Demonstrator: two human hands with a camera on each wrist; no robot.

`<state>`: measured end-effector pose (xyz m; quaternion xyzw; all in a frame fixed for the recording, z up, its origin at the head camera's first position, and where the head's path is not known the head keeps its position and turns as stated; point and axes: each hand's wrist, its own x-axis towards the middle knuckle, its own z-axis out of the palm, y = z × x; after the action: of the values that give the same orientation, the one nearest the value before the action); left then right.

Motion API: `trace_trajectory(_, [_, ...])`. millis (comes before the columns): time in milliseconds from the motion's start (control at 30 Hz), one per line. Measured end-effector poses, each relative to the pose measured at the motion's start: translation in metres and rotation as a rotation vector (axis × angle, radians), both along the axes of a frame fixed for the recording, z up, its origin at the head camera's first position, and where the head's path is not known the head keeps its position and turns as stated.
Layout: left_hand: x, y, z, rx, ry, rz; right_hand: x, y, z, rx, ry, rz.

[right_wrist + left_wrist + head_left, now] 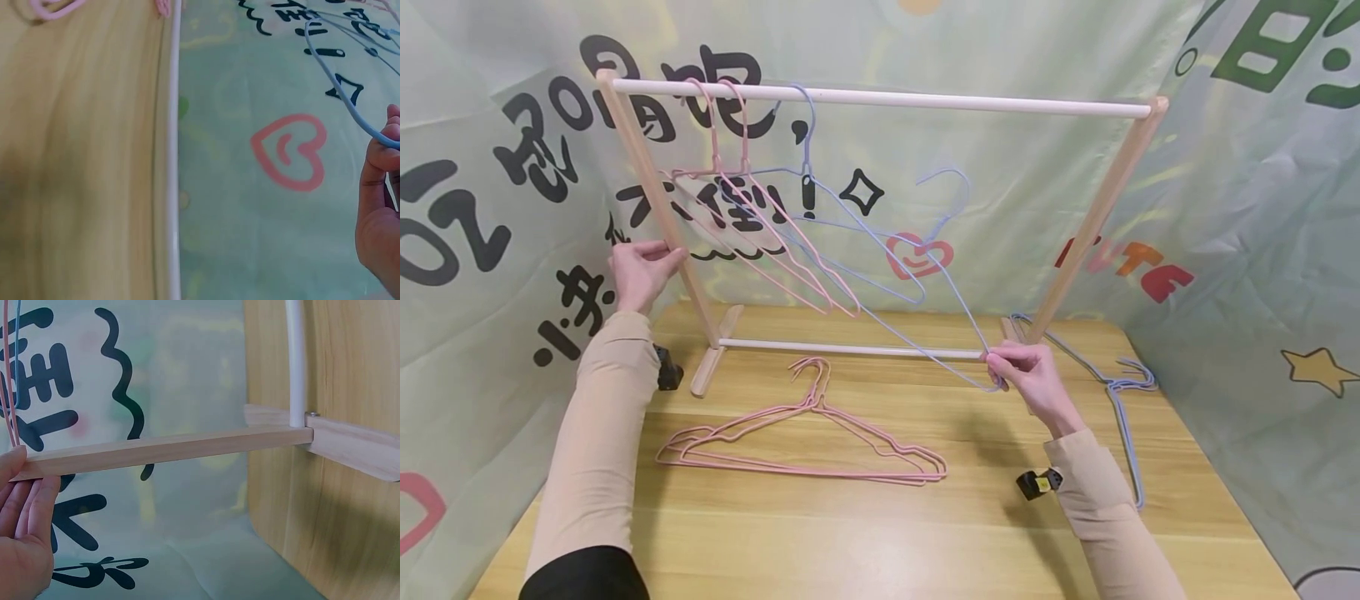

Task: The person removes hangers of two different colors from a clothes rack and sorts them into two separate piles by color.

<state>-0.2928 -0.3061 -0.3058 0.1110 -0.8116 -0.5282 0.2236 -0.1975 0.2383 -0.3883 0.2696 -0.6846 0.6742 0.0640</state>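
My left hand [643, 271] grips the left wooden post [655, 193] of a hanger rack, thumb on one side and fingers on the other in the left wrist view. With my right hand [1028, 379] I pinch the lower right corner of a blue hanger [958, 297]. This hanger slants in the air, its hook below the white top rail [925, 101] and apart from it. Two pink hangers [745, 137] hang at the rail's left part. Just right of them hangs another blue hanger [807, 137].
Several pink hangers [812, 474] lie stacked on the wooden table [865, 550], in front of the rack's lower bar [850, 349]. More blue hangers [1124, 433] lie at the table's right side, behind and beside my right forearm. A printed cloth backdrop [1037, 208] surrounds the table.
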Motion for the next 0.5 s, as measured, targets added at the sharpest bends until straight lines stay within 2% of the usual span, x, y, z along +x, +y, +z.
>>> trace_trajectory(233, [-0.002, 0.0, 0.0, 0.006, 0.014, -0.004, 0.015, 0.017, -0.017, -0.013, 0.021, -0.12])
trace_trajectory(500, [-0.004, -0.001, -0.002, 0.009, 0.022, 0.004, 0.031, 0.033, -0.032, -0.133, 0.036, -0.189])
